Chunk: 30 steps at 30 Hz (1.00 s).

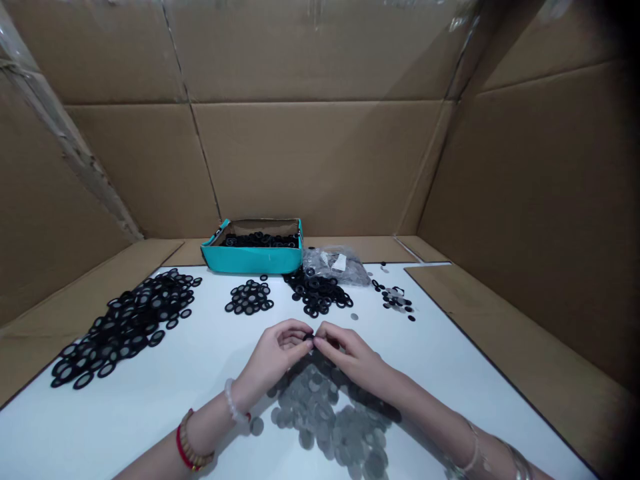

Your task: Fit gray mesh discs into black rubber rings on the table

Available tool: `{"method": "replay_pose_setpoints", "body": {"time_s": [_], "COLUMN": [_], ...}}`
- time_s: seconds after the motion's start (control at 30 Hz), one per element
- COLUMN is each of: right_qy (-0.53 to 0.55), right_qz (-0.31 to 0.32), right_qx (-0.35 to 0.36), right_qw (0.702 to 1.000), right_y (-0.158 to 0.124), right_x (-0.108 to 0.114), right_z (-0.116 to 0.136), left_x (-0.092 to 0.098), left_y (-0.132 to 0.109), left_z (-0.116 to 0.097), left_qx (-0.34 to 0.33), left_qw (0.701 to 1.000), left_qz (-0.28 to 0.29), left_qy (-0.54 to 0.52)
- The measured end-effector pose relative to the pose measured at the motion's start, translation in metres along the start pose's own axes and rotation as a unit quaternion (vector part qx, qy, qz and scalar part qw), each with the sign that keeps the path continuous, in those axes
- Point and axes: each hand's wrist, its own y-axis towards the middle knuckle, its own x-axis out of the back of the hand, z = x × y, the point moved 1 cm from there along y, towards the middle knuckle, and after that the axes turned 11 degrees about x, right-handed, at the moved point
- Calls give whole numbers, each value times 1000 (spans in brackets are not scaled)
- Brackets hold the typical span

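Observation:
My left hand (pixel 280 352) and my right hand (pixel 353 353) meet at the middle of the white table, fingertips pinched together on a small black ring (pixel 309 337) mostly covered by the fingers. Beneath and in front of them spreads a pile of translucent grey discs (pixel 320 407). Beyond the hands lie a heap of black rings (pixel 320 293) and a smaller group of black rings with grey centres (pixel 249 297). A large heap of similar filled rings (pixel 127 323) stretches along the left side.
A teal box (pixel 253 260) holding black rings stands at the back, beside a clear plastic bag (pixel 345 265). Small black and pale pieces (pixel 396 299) are scattered at the right. Cardboard walls (pixel 320 160) enclose the white table (pixel 200 367).

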Motion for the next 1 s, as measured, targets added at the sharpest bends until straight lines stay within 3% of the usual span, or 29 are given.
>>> {"method": "replay_pose_setpoints", "body": {"time_s": [0.4,0.57,0.63,0.7,0.87,0.93,1.0], "right_qy": [-45,-39,-59,-102,-194,-197,-191], "right_qz": [22,68,95,123,179,192,198], "right_qx": [25,10,13,18,0,-5,2], "right_qw": [998,997,994,987,965,962,961], "right_y": [-2,0,1,-1,-10,-13,-14], "right_x": [1,3,7,11,13,11,10], "right_z": [0,2,6,12,23,26,29], "left_x": [5,8,20,42,104,111,102], "left_y": [1,5,12,23,58,65,66], "left_z": [-4,-1,-6,-14,-25,-21,-15], "left_qx": [40,3,-34,-88,-114,-126,-137], "left_qw": [999,997,985,945,880,851,832], "left_qz": [15,56,22,-65,-209,-252,-267], "left_qy": [-22,57,169,309,412,442,466]}}
